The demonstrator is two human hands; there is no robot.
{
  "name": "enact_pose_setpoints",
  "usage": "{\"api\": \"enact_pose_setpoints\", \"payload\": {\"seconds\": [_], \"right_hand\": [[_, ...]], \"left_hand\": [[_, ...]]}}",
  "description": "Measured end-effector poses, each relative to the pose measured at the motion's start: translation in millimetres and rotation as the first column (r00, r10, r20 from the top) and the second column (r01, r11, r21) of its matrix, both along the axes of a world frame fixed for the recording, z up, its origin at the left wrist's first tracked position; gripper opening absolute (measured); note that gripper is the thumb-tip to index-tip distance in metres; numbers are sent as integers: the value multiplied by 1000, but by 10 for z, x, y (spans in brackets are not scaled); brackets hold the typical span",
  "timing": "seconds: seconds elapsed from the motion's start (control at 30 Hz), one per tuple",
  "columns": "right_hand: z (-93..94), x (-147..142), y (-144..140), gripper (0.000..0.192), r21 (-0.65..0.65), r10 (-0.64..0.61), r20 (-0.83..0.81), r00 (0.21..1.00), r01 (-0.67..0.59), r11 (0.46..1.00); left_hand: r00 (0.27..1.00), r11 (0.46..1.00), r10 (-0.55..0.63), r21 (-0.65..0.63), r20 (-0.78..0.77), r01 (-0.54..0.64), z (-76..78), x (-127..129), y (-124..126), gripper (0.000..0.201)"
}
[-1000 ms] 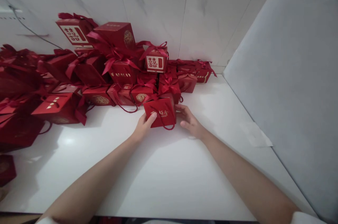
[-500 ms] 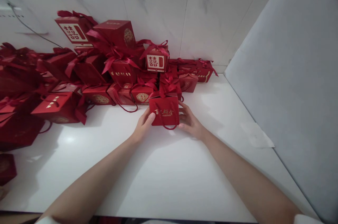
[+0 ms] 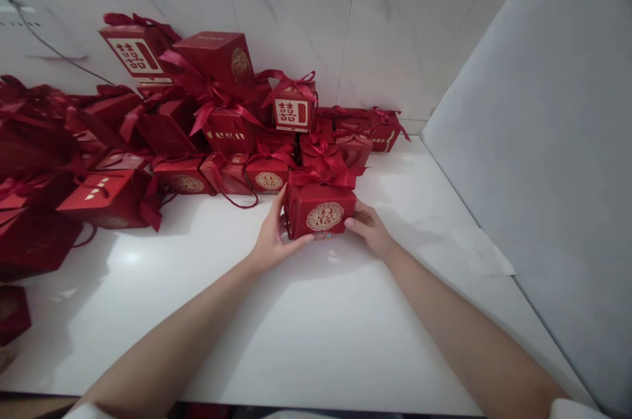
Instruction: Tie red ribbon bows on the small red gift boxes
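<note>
Between my two hands is a red gift box (image 3: pixel 301 211) with a ribbon bow on top and a round gold emblem on the side facing me. My left hand (image 3: pixel 273 232) grips its left side, thumb along the lower front edge. On the right side, my right hand (image 3: pixel 370 228) holds it with the thumb at the front corner; the other fingers are partly hidden behind the box. Right behind it stand more red boxes with ribbons, among them a box with a round gold emblem (image 3: pixel 266 176) just left of my left fingertips.
Many red gift boxes are piled along the tiled wall (image 3: pixel 296 4), some stacked, like the upper box with a white label (image 3: pixel 133 55). A grey panel (image 3: pixel 553 142) borders the white table (image 3: pixel 296 340) on the right. A white paper piece (image 3: pixel 494 254) lies beside it.
The box has turned between my hands: the side with gold lettering and a cord handle faced me before, and now the round emblem does. My left thumb has shifted to its lower edge.
</note>
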State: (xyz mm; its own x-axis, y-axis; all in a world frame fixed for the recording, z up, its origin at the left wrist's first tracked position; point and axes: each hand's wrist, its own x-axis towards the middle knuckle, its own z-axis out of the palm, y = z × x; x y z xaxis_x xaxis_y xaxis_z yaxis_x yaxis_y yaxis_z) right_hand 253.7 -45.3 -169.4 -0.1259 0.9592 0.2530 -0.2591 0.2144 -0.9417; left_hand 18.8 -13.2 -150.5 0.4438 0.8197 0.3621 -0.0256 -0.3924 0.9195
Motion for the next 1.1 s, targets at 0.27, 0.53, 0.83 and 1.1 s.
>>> {"api": "enact_pose_setpoints", "payload": {"seconds": [0.27, 0.53, 0.83, 1.1], "right_hand": [[-11, 2, 37, 33, -77, 52, 9, 999, -51, 996], [44, -22, 25, 37, -111, 12, 82, 997, -3, 994], [72, -31, 13, 39, -120, 18, 79, 997, -8, 993], [44, -18, 18, 38, -120, 18, 85, 996, -7, 993]], "left_hand": [[995, 984, -93, -150, 18, 95, -42, -74, 64, 77], [997, 980, -68, -183, 45, 75, -78, -59, 72, 68], [999, 979, -52, -198, 14, 54, -75, -52, 60, 68], [1000, 984, -23, -179, 20, 26, -101, -62, 57, 67]]}}
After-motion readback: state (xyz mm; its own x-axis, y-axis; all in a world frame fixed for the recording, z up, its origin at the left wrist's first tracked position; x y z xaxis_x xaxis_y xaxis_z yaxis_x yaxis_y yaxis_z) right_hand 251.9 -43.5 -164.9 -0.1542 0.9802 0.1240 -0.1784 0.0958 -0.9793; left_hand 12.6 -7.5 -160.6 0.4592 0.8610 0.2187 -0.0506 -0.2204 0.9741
